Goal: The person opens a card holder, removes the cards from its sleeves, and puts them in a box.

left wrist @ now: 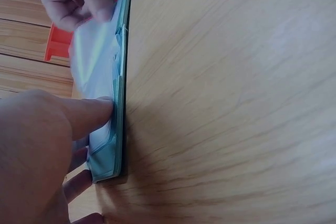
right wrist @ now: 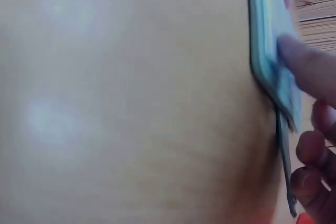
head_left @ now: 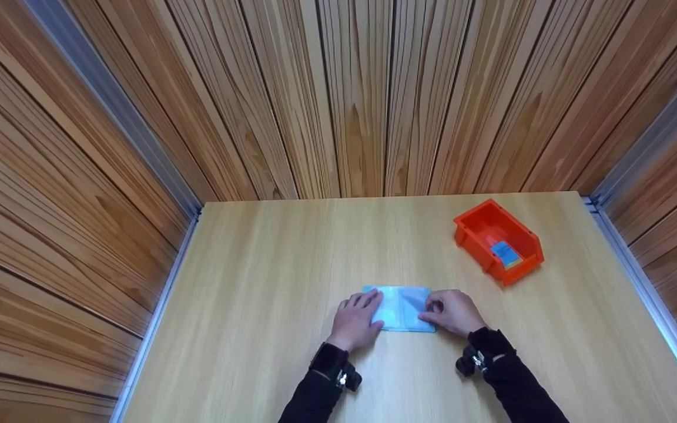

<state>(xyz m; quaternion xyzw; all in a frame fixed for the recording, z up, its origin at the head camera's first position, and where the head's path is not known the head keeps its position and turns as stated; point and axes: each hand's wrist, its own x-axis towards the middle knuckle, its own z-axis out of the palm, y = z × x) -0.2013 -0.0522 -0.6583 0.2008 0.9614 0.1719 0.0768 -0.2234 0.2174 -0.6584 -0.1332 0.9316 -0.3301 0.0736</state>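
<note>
A light blue card holder (head_left: 398, 311) with clear plastic sleeves lies spread flat on the table, its fold running down the middle. My left hand (head_left: 356, 322) rests on its left half, the thumb near the lower edge and the other fingers towards the upper edge. In the left wrist view the left thumb (left wrist: 94, 115) presses on the sleeves. At the right half, my right hand (head_left: 455, 311) pinches a clear sleeve (left wrist: 94, 51) between thumb and curled fingers. The right wrist view shows the right thumb (right wrist: 310, 66) on the card holder's face; the fingertip contact underneath is hidden.
An orange-red plastic bin (head_left: 472, 235) stands at the back right of the wooden table (head_left: 268, 258). Inside it lies a small blue and yellow card-like piece (head_left: 506, 254). Wood-panelled walls (head_left: 362, 117) with metal corner posts enclose the table at the back and sides.
</note>
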